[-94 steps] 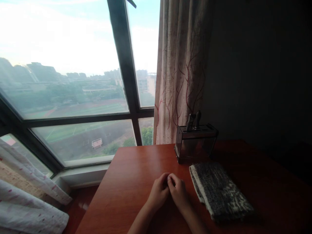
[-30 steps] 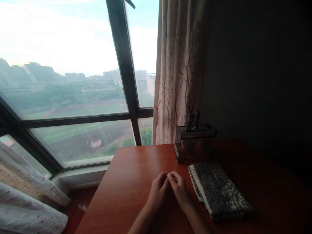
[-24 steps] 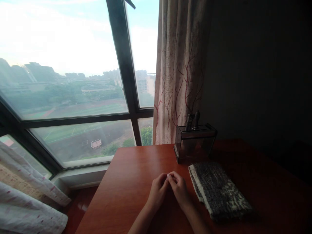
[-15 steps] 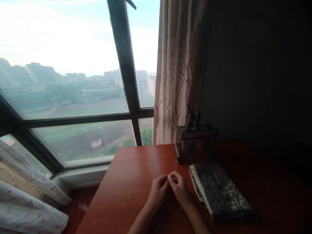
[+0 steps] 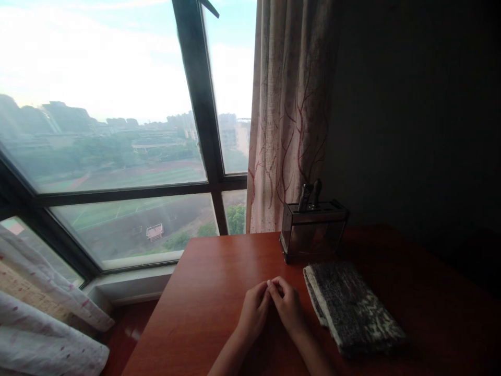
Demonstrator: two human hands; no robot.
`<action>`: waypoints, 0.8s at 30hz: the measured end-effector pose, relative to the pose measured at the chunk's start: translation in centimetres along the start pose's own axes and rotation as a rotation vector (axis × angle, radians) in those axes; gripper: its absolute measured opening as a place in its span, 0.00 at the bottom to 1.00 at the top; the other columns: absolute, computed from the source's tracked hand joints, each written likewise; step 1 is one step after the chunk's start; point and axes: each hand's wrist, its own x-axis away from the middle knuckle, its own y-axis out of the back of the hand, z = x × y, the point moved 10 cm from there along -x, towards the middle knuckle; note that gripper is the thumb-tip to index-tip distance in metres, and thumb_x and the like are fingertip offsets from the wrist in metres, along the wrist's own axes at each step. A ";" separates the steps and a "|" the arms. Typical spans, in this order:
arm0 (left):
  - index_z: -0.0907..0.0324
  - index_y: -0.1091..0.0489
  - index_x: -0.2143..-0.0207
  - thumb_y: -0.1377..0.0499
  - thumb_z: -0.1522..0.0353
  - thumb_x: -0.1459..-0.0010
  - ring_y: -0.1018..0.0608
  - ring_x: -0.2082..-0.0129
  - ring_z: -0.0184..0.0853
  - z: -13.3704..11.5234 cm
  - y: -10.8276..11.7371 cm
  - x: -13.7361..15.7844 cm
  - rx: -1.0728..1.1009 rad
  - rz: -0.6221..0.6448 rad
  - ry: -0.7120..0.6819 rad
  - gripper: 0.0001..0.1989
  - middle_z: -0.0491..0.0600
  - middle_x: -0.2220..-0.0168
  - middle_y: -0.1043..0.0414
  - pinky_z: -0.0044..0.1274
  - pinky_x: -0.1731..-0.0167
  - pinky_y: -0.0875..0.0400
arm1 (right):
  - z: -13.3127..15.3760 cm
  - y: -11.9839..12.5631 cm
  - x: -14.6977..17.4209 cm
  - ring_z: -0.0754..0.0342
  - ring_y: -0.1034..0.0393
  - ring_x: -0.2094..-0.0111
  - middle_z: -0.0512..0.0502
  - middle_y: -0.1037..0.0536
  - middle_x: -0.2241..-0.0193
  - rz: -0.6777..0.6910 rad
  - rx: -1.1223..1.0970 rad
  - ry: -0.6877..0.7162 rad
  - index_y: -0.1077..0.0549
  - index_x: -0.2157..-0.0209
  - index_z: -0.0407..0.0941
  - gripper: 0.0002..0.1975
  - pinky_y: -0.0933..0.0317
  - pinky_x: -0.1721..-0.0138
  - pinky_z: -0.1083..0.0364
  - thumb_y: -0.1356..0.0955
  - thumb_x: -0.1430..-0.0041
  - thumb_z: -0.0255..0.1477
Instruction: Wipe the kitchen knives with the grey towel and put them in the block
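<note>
My left hand (image 5: pixel 253 307) and my right hand (image 5: pixel 287 305) rest over the wooden table, their fingertips meeting. The fingers of both are curled and closed, thumbs against the forefingers, and no object shows in them. The palms and the undersides of the fingers are hidden. Just right of my right hand lies a folded, dark patterned towel (image 5: pixel 352 308) with a pale edge. Beyond the hands stands a knife holder (image 5: pixel 315 232) with see-through sides and two dark handles sticking up from its top.
The reddish-brown table (image 5: pixel 203 292) ends at the left and at the back near the window (image 5: pixel 133 219). A patterned curtain (image 5: pixel 287 115) hangs behind the knife holder. Another curtain (image 5: pixel 47 334) is at lower left. The right side is very dark.
Both hands stay together with only a very slight shift of the fingers. The towel and the knife holder have not moved.
</note>
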 end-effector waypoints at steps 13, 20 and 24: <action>0.63 0.25 0.73 0.46 0.54 0.41 0.29 0.75 0.34 0.1 0.9 -0.2 -0.140 0.020 0.005 0.22 0.49 0.76 0.27 0.21 0.74 0.35 | -0.5 0.0 -0.2 0.57 0.41 0.79 0.53 0.35 0.84 0.012 -0.002 -0.026 0.36 0.82 0.45 0.26 0.49 0.77 0.59 0.39 0.40 0.49; 0.64 0.27 0.74 0.46 0.53 0.40 0.31 0.78 0.32 1.6 0.5 -0.2 -0.075 0.049 0.069 0.23 0.47 0.79 0.32 0.21 0.78 0.38 | -0.5 -0.2 -0.4 0.57 0.41 0.79 0.53 0.34 0.84 0.041 -0.045 -0.037 0.34 0.82 0.44 0.27 0.47 0.79 0.59 0.38 0.41 0.51; 0.64 0.27 0.74 0.46 0.54 0.41 0.32 0.79 0.32 1.6 0.4 -0.2 -0.064 0.048 0.080 0.23 0.47 0.79 0.31 0.21 0.78 0.38 | -0.6 -0.2 -0.4 0.57 0.41 0.80 0.53 0.35 0.84 0.046 -0.053 -0.045 0.35 0.82 0.44 0.27 0.47 0.79 0.59 0.38 0.41 0.51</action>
